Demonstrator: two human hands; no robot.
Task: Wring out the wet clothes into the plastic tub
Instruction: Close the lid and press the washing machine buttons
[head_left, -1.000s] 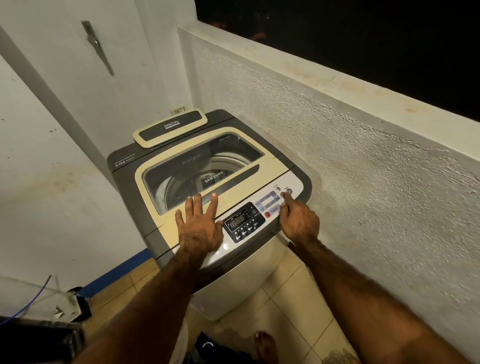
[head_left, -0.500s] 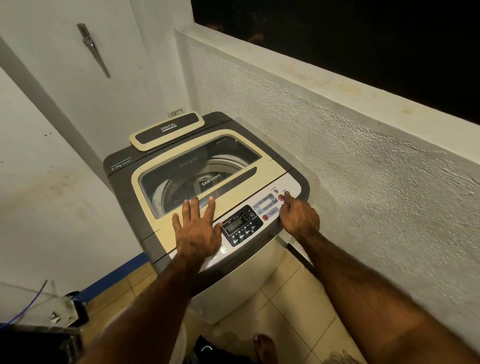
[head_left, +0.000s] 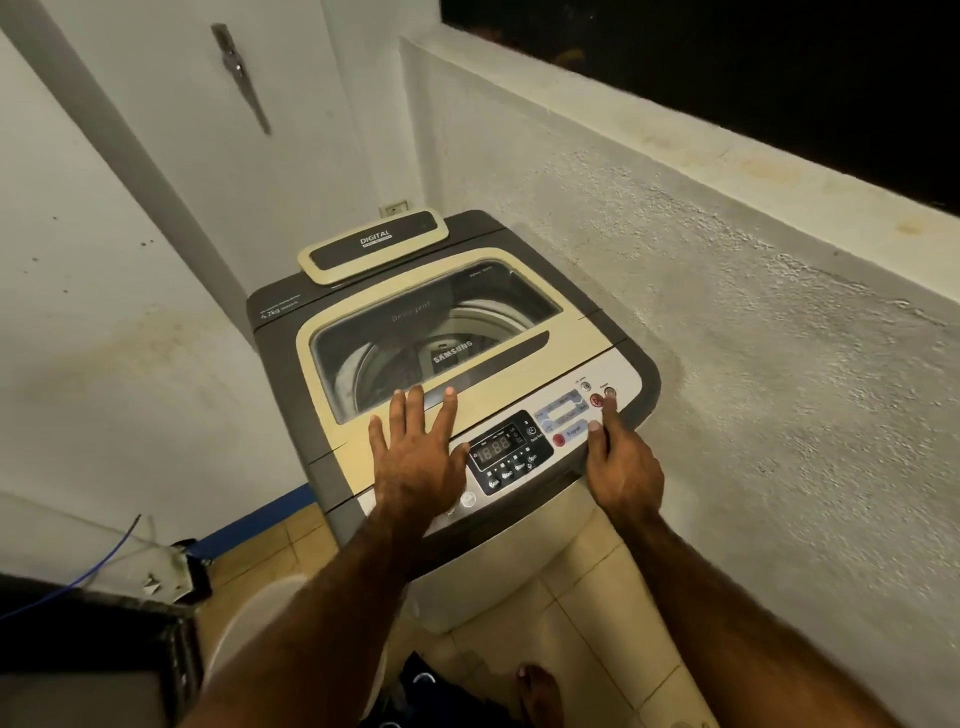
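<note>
Locate washer (head_left: 519, 561) at frame centre: lid (head_left: 519, 389) down, control panel (head_left: 511, 449) twd lower edge, rear twd upper left. Note L hand (head_left: 415, 457) flat on lid front, fingers straight, spread, gripping nothing. Note R hand (head_left: 621, 467) at panel's right end, index straight w/ tip on round button (head_left: 609, 391), thumb out; remaining fingers hidden, curl not readable. Find dark clothes (head_left: 410, 686) bunched on tile floor (head_left: 597, 623) at bottom centre, just beside bare foot (head_left: 540, 696), partly behind L forearm; long axis and heading not readable. Find pale tub (head_left: 249, 618) at lower left, behind same forearm.

Dim warm light, wide-angle edge distortion, slight blur
</note>
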